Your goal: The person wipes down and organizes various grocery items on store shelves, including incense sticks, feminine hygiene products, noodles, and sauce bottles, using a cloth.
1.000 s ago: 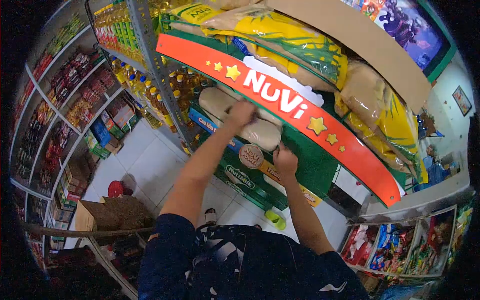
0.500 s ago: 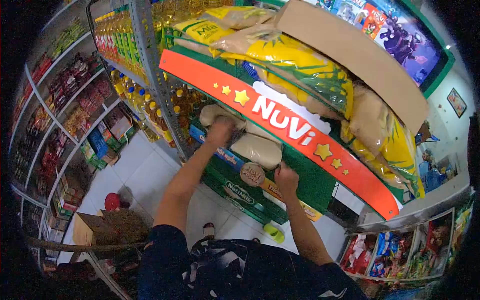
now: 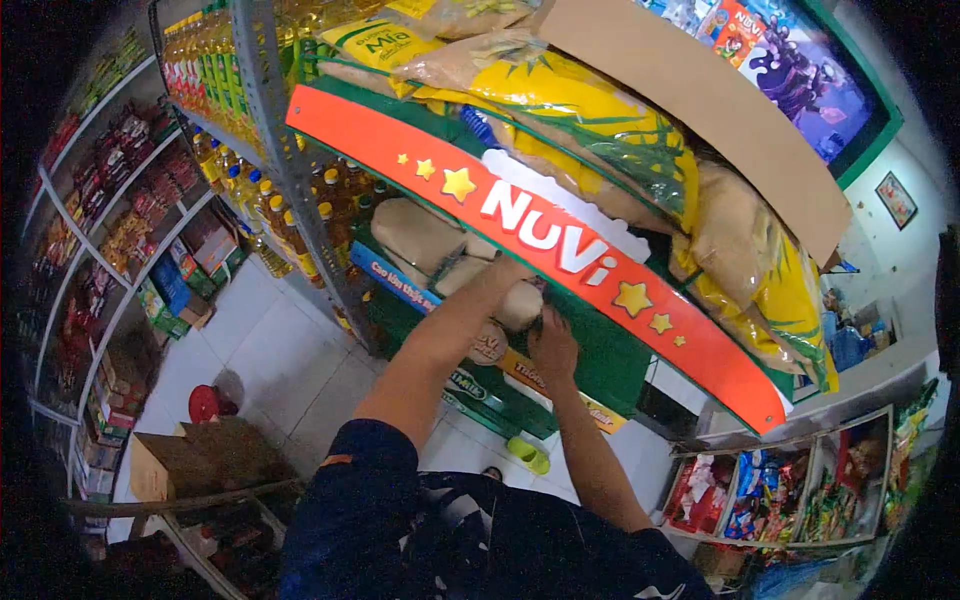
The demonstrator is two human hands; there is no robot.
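Observation:
Beige filled bags lie on the lower green shelf, behind its printed front strip (image 3: pixel 400 278). One plump bag (image 3: pixel 415 235) is at the left end, and another bag (image 3: pixel 520 305) shows its rounded end between my arms. My left hand (image 3: pixel 510 270) reaches over the bags under the red NuVi board (image 3: pixel 540 235); its fingers are hidden there. My right hand (image 3: pixel 553 348) is at the right end of the nearer bag, fingers stretched towards it and seemingly touching it. No grip shows.
Yellow-printed sugar bags (image 3: pixel 570 100) fill the upper shelf behind a cardboard sheet (image 3: pixel 690 110). Bottles of oil (image 3: pixel 205 70) stand left of a metal post (image 3: pixel 262 120). On the floor are a cardboard box (image 3: pixel 210 460) and a green slipper (image 3: pixel 528 455). Snack bins (image 3: pixel 780 490) stand right.
My left hand has moved right, from the left-end bag to beneath the board. My right hand has shifted slightly left and its fingers have straightened. The whole view has shifted a little.

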